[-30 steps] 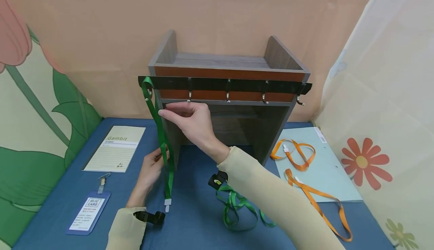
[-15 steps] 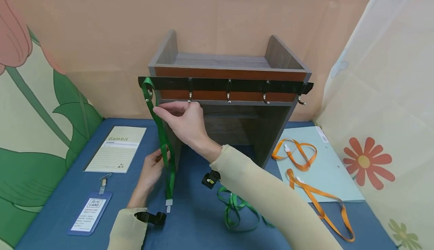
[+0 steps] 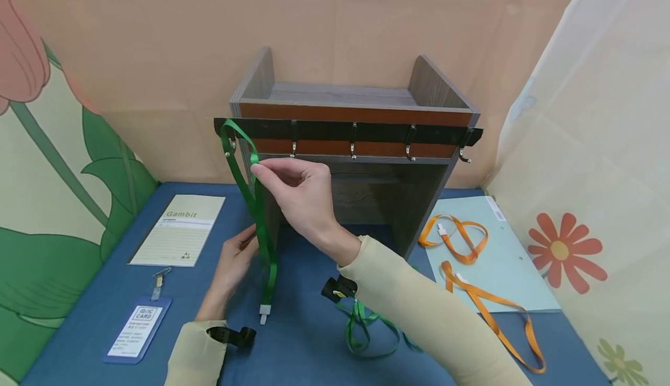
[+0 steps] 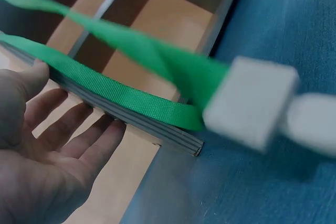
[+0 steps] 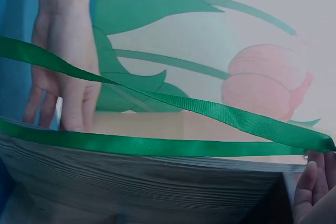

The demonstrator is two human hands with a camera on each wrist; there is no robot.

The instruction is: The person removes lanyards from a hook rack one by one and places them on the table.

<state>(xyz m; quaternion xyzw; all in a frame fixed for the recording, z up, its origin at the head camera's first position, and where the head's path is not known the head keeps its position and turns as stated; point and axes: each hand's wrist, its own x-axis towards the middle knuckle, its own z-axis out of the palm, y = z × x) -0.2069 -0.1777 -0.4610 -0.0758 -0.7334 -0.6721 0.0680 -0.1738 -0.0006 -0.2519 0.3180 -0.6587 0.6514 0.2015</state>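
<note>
A green lanyard [image 3: 268, 252] hangs from the leftmost hook of the black hook rail [image 3: 324, 128], its white plastic end [image 3: 264, 310] low over the blue cloth. My right hand [image 3: 303, 194] pinches one strap just below the hook between thumb and fingertips, drawing it away from the other strap. Lower down, my left hand [image 3: 234, 264] is beside the strap at the left side of the grey wooden shelf [image 3: 366, 94]. In the left wrist view its loosely extended fingers [image 4: 105, 145] lie against the shelf's side panel, the thumb right at the strap.
Another green lanyard [image 3: 361, 339] lies bunched in front, partly behind my right sleeve. Two orange lanyards [image 3: 473, 252] [image 3: 497, 301] lie right, on and by a pale blue folder [image 3: 513, 258]. A notebook [image 3: 180, 229] and a blue ID card holder [image 3: 138, 328] lie left.
My right hand went slightly left, then back right, now pulling one strap out from the hook. The lanyard's lower end swung a little right and up. The left hand barely moved.
</note>
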